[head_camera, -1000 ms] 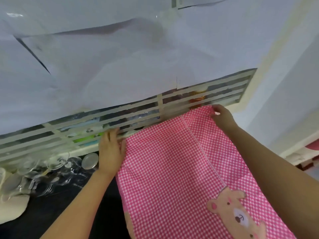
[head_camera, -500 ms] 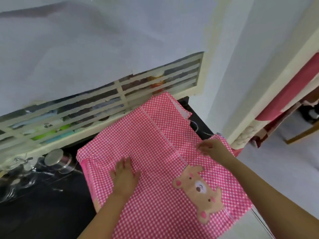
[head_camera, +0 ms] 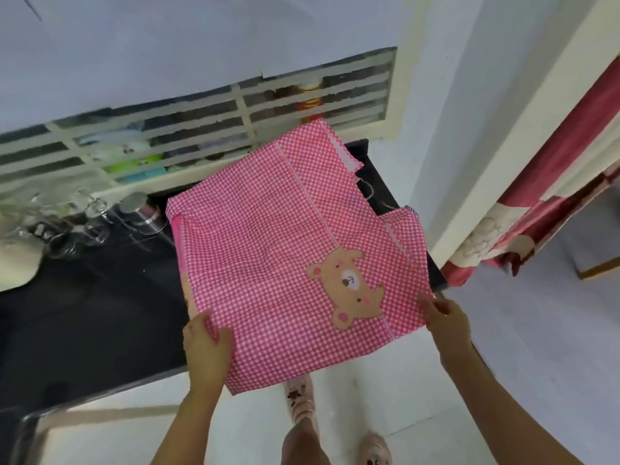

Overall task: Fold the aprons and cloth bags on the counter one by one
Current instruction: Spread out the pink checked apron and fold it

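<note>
Pale blue-white wall (head_camera: 167, 45) fills the top of your view. A cream slatted window grille (head_camera: 241, 109) runs across it, just behind the black polished stone counter (head_camera: 84, 313). Below the counter's front edge you see the white tiled floor (head_camera: 385, 401). Off to your right, a red and cream patterned curtain (head_camera: 550, 169) hangs beyond a cream door frame (head_camera: 503, 146).

Your pink-and-white checked cloth apron (head_camera: 261, 256) lies spread flat over the right end of the counter. Its far corner reaches the grille, its near edge overhangs the counter's front above the floor, and its right side runs past the counter's right end.

Your left hand (head_camera: 206, 344) grips the apron at its near left edge. The fingers are curled tight against the cloth, though you cannot see how far they pass beneath it. Your right hand (head_camera: 444, 317) pinches the near right corner, its fingertips (head_camera: 431, 305) drawn close together on the hem and the rest of the hand loosely curled.

A tan bear patch with pink cheeks (head_camera: 345, 286) is sewn onto the apron between your hands, nearer the right one. A round shiny steel container (head_camera: 141, 209) sits on the counter just beside the apron's far left corner, and a cluster of clear drinking glasses (head_camera: 63, 216) sits further left. Your feet in pale patterned slippers (head_camera: 300, 394) stand on the floor below the apron's overhanging edge.
</note>
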A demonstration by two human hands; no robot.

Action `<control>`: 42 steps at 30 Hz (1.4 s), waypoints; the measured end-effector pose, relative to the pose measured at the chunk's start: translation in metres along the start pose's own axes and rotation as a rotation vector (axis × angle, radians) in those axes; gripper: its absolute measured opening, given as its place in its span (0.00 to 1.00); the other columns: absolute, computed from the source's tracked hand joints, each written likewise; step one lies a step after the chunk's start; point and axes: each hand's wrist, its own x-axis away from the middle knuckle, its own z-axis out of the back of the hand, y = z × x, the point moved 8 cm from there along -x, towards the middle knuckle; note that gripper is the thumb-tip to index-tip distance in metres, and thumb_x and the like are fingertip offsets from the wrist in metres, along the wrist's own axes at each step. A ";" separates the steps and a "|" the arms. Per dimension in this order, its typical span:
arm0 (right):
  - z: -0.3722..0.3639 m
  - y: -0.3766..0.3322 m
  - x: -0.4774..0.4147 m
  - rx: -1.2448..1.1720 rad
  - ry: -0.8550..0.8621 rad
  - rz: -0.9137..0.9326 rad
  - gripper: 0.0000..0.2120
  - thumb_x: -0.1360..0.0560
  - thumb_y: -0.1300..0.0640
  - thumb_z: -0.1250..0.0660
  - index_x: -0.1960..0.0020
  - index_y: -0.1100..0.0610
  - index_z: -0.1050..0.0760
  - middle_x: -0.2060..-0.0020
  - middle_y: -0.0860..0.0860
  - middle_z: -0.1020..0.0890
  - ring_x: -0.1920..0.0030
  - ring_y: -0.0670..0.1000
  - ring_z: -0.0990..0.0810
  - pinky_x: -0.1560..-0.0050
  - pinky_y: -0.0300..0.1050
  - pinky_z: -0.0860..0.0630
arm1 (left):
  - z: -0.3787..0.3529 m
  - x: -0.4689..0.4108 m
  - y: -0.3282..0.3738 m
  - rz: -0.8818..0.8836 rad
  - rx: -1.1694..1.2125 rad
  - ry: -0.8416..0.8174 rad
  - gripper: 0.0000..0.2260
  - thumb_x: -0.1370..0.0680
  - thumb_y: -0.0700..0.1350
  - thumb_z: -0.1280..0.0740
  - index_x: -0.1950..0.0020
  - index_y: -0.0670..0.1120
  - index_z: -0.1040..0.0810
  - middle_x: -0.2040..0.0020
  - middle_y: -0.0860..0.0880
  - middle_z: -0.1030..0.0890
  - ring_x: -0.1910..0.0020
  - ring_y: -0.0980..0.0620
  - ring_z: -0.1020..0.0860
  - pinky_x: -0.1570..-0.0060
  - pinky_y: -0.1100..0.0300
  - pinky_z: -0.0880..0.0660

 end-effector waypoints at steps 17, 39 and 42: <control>-0.029 -0.050 0.026 -0.166 -0.170 0.062 0.09 0.27 0.61 0.31 0.50 0.63 0.26 0.61 0.56 0.24 0.65 0.51 0.25 0.63 0.44 0.26 | -0.009 0.093 -0.051 0.442 0.359 -0.210 0.12 0.23 0.50 0.33 0.46 0.42 0.23 0.42 0.39 0.20 0.53 0.45 0.21 0.46 0.52 0.26; -0.036 0.040 0.039 -0.622 -0.243 -0.397 0.05 0.23 0.56 0.34 0.49 0.55 0.28 0.51 0.52 0.24 0.55 0.49 0.25 0.56 0.41 0.22 | -0.025 0.128 -0.068 0.728 0.613 -0.232 0.18 0.22 0.57 0.36 0.55 0.40 0.25 0.64 0.45 0.23 0.75 0.55 0.32 0.79 0.67 0.36; -0.050 0.043 0.046 -0.739 -0.336 -0.480 0.22 0.32 0.44 0.26 0.46 0.54 0.28 0.45 0.55 0.25 0.51 0.54 0.24 0.52 0.49 0.21 | -0.034 0.136 -0.069 0.816 0.801 -0.221 0.15 0.19 0.52 0.39 0.56 0.40 0.27 0.68 0.45 0.26 0.79 0.56 0.33 0.82 0.68 0.38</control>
